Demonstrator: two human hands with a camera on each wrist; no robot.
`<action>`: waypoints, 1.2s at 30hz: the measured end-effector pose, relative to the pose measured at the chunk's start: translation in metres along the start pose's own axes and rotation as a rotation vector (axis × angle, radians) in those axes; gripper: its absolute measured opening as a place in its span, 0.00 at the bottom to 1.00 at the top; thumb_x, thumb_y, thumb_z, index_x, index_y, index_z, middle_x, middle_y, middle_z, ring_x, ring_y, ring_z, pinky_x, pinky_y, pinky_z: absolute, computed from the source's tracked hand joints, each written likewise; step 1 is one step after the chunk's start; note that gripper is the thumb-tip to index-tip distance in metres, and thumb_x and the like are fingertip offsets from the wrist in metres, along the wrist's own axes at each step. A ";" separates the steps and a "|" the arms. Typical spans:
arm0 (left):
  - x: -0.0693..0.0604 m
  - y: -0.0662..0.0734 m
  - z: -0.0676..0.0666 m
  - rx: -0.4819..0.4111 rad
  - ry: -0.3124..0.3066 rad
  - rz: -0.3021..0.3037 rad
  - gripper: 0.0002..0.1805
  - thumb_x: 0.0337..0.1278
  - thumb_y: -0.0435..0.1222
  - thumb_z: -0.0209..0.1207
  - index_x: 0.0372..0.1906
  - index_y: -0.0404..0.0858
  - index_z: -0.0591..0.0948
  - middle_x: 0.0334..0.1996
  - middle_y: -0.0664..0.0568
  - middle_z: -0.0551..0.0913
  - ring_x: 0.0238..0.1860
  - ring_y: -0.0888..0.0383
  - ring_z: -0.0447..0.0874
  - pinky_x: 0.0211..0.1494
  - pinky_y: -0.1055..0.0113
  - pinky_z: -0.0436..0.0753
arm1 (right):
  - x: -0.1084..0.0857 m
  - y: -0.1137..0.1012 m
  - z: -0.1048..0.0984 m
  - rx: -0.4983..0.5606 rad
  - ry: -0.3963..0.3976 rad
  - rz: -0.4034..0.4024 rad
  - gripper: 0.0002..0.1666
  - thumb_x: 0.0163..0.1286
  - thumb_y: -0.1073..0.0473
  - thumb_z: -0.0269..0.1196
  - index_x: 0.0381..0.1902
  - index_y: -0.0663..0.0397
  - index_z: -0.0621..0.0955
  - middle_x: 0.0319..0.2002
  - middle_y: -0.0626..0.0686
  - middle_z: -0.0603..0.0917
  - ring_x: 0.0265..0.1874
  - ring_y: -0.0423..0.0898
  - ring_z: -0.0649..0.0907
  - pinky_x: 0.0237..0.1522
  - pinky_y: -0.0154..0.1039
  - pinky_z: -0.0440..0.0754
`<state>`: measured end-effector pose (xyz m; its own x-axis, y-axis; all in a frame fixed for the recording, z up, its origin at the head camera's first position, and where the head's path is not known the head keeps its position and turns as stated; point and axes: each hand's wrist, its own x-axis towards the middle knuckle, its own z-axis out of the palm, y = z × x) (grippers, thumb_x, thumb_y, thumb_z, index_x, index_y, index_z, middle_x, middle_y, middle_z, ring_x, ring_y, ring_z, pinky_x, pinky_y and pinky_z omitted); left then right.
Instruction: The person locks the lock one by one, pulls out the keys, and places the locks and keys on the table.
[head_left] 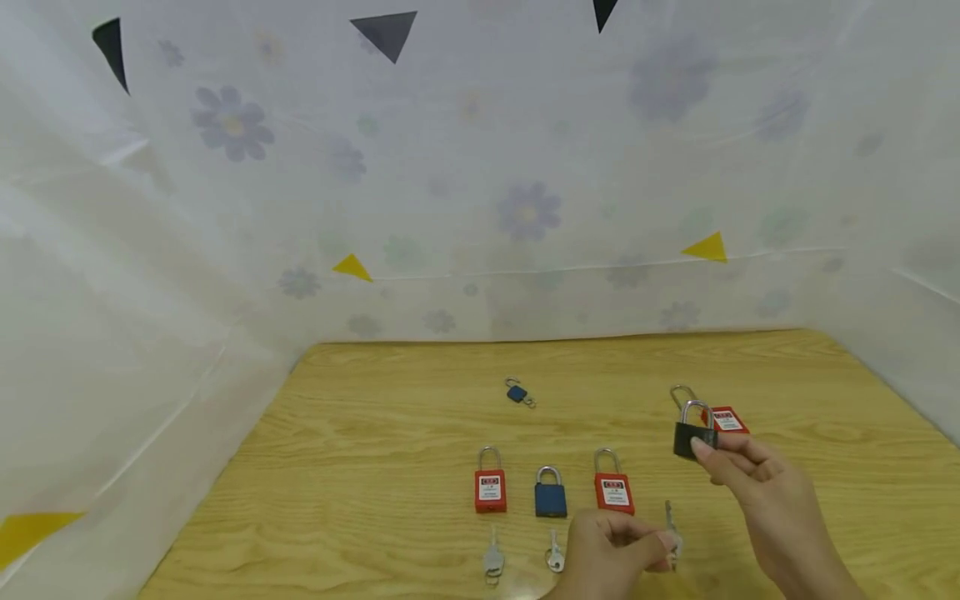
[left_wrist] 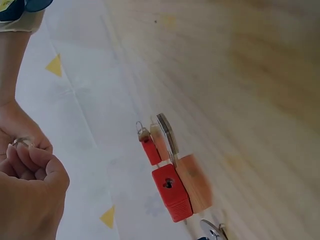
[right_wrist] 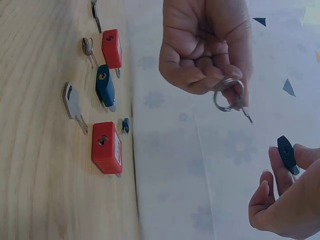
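My right hand [head_left: 783, 504] pinches a black padlock [head_left: 696, 441] by its body between thumb and fingers, shackle upward, in the head view. Lower and to the left, my left hand [head_left: 618, 550] pinches a key with a ring [head_left: 673, 542], its blade pointing up. The right wrist view shows the left hand [right_wrist: 207, 50] with the key ring [right_wrist: 228, 95] at its fingertips, apart from the black padlock [right_wrist: 287, 154] in the right hand [right_wrist: 290, 200]. In the left wrist view the left hand [left_wrist: 35, 195] partly covers the right hand [left_wrist: 20, 122]; the padlock is hidden there.
Two red padlocks [head_left: 491, 492] [head_left: 614, 493] flank a blue padlock [head_left: 551, 500] on the wooden table [head_left: 360, 467]. Keys [head_left: 492, 560] [head_left: 555, 557] lie in front of them. Farther back are a small blue padlock [head_left: 517, 393] with keys and a red padlock [head_left: 727, 420] behind the right hand.
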<state>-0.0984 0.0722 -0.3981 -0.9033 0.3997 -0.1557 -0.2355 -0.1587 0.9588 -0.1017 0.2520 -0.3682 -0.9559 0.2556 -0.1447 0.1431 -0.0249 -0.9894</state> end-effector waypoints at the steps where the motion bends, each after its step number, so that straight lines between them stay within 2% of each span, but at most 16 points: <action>1: 0.001 -0.001 0.001 -0.002 0.002 0.007 0.09 0.47 0.33 0.66 0.30 0.28 0.85 0.26 0.35 0.85 0.22 0.65 0.82 0.34 0.72 0.82 | 0.001 -0.002 -0.003 0.005 0.002 -0.003 0.04 0.65 0.52 0.60 0.38 0.38 0.77 0.33 0.32 0.83 0.35 0.32 0.77 0.41 0.26 0.67; 6: 0.006 -0.004 0.008 0.017 0.024 -0.007 0.07 0.48 0.31 0.65 0.29 0.28 0.85 0.25 0.39 0.85 0.23 0.63 0.84 0.34 0.69 0.84 | 0.001 -0.004 -0.010 -0.022 0.001 -0.010 0.07 0.66 0.51 0.60 0.40 0.39 0.75 0.34 0.31 0.83 0.36 0.31 0.77 0.41 0.25 0.64; 10: 0.014 -0.009 0.015 0.110 0.058 -0.009 0.05 0.47 0.31 0.65 0.27 0.30 0.85 0.22 0.42 0.85 0.23 0.60 0.84 0.31 0.71 0.83 | 0.001 -0.004 -0.013 -0.019 0.003 -0.030 0.05 0.66 0.53 0.60 0.39 0.40 0.76 0.34 0.32 0.83 0.35 0.33 0.78 0.39 0.25 0.65; 13: 0.020 -0.014 0.019 0.178 0.072 -0.002 0.04 0.47 0.30 0.65 0.26 0.30 0.85 0.21 0.42 0.85 0.22 0.60 0.84 0.28 0.73 0.82 | 0.001 -0.004 -0.017 -0.033 0.004 -0.018 0.05 0.66 0.51 0.60 0.40 0.39 0.76 0.33 0.31 0.83 0.34 0.33 0.77 0.48 0.31 0.62; 17: 0.029 -0.021 0.025 0.257 0.100 -0.017 0.05 0.47 0.29 0.64 0.22 0.32 0.85 0.17 0.44 0.84 0.18 0.64 0.80 0.24 0.76 0.79 | 0.000 -0.005 -0.024 -0.047 0.005 -0.010 0.06 0.67 0.49 0.58 0.41 0.36 0.75 0.33 0.29 0.83 0.35 0.32 0.76 0.50 0.32 0.58; 22: 0.037 -0.025 0.033 0.417 0.110 0.000 0.07 0.45 0.29 0.65 0.18 0.33 0.84 0.13 0.48 0.83 0.13 0.70 0.74 0.18 0.80 0.71 | -0.001 -0.004 -0.031 0.061 0.012 -0.075 0.03 0.68 0.54 0.57 0.37 0.39 0.78 0.32 0.34 0.84 0.34 0.32 0.78 0.40 0.23 0.69; 25: 0.040 -0.026 0.035 0.525 0.113 0.024 0.08 0.44 0.28 0.65 0.15 0.34 0.85 0.12 0.49 0.83 0.11 0.73 0.69 0.16 0.80 0.67 | 0.000 -0.003 -0.032 0.194 0.011 -0.142 0.07 0.68 0.61 0.57 0.33 0.43 0.81 0.31 0.39 0.85 0.33 0.33 0.81 0.35 0.24 0.75; 27: 0.041 -0.026 0.035 0.600 0.117 0.037 0.08 0.43 0.28 0.65 0.14 0.34 0.85 0.11 0.49 0.82 0.10 0.74 0.66 0.15 0.80 0.66 | 0.002 -0.002 -0.031 0.252 0.005 -0.161 0.09 0.68 0.63 0.57 0.32 0.45 0.81 0.31 0.40 0.85 0.32 0.34 0.81 0.34 0.25 0.76; 30: 0.043 -0.026 0.033 0.698 0.132 0.047 0.09 0.41 0.27 0.63 0.13 0.34 0.85 0.10 0.50 0.81 0.11 0.73 0.65 0.14 0.80 0.65 | 0.005 -0.001 -0.032 0.278 0.005 -0.138 0.08 0.67 0.62 0.57 0.31 0.46 0.81 0.32 0.39 0.84 0.32 0.34 0.82 0.34 0.26 0.77; 36: 0.046 -0.029 0.034 0.802 0.191 0.017 0.09 0.35 0.29 0.67 0.10 0.36 0.82 0.09 0.55 0.77 0.16 0.70 0.68 0.19 0.78 0.69 | 0.012 -0.005 -0.036 0.164 0.039 -0.048 0.02 0.65 0.53 0.60 0.33 0.39 0.81 0.29 0.37 0.83 0.33 0.32 0.80 0.35 0.26 0.76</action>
<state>-0.1208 0.1256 -0.4247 -0.9670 0.2309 -0.1079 0.0409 0.5584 0.8285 -0.1046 0.2895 -0.3640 -0.9494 0.2977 -0.1002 0.0511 -0.1685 -0.9844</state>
